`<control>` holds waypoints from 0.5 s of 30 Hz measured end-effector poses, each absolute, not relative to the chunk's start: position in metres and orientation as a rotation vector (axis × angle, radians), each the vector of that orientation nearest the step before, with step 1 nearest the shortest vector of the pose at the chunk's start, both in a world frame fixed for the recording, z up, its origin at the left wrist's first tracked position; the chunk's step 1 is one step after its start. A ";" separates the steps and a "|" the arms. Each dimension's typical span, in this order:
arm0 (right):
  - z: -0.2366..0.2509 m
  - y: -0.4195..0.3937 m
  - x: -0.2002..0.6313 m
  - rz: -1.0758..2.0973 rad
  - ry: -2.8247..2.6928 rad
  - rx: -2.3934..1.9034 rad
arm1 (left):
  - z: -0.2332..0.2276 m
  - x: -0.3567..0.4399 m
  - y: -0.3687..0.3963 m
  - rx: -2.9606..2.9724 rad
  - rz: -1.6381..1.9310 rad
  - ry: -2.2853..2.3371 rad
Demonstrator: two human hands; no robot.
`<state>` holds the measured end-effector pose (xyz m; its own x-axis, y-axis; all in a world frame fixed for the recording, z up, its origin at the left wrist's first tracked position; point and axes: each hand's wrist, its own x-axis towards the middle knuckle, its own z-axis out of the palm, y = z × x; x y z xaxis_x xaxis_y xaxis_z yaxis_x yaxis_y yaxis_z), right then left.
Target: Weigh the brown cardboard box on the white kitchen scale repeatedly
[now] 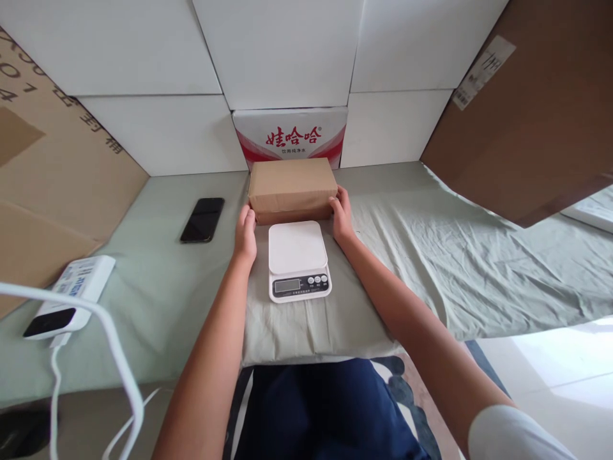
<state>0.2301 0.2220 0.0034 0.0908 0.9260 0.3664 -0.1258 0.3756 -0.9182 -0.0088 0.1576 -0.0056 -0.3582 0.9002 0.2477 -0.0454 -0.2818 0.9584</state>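
Note:
A plain brown cardboard box (292, 185) sits on the pale green cloth (431, 255) just behind a small white kitchen scale (297, 259). My left hand (246, 233) presses against the box's left end and my right hand (341, 214) against its right end, so both hands grip the box between them. The scale's platform is bare, and its display and three buttons face me. The box appears to rest on the cloth, not on the scale.
A black phone (202, 219) lies to the left. A white power bank (71, 297) with white cable (119, 364) sits at the near left. White boxes and a red-printed carton (290, 135) stand behind; brown cardboard (522, 115) leans at right, more at left.

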 end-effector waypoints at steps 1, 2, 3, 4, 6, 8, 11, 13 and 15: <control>0.003 0.222 0.230 0.945 -1.219 -0.861 | -0.005 -0.009 0.157 1.142 1.721 1.249; 0.003 0.222 0.230 0.942 -1.222 -0.862 | -0.005 -0.009 0.157 1.141 1.720 1.245; 0.002 0.223 0.230 0.938 -1.226 -0.864 | -0.005 -0.009 0.157 1.142 1.721 1.240; 0.002 0.223 0.230 0.934 -1.231 -0.864 | -0.005 -0.009 0.157 1.145 1.720 1.235; 0.002 0.223 0.231 0.925 -1.240 -0.863 | -0.005 -0.009 0.158 1.149 1.719 1.232; 0.002 0.223 0.231 0.921 -1.246 -0.868 | -0.006 -0.009 0.158 1.142 1.724 1.237; 0.002 0.222 0.231 0.928 -1.240 -0.876 | -0.007 -0.009 0.158 1.122 1.730 1.248; 0.003 0.221 0.231 0.934 -1.233 -0.869 | -0.007 -0.009 0.158 1.122 1.724 1.246; 0.003 0.221 0.231 0.938 -1.226 -0.863 | -0.007 -0.010 0.158 1.146 1.707 1.219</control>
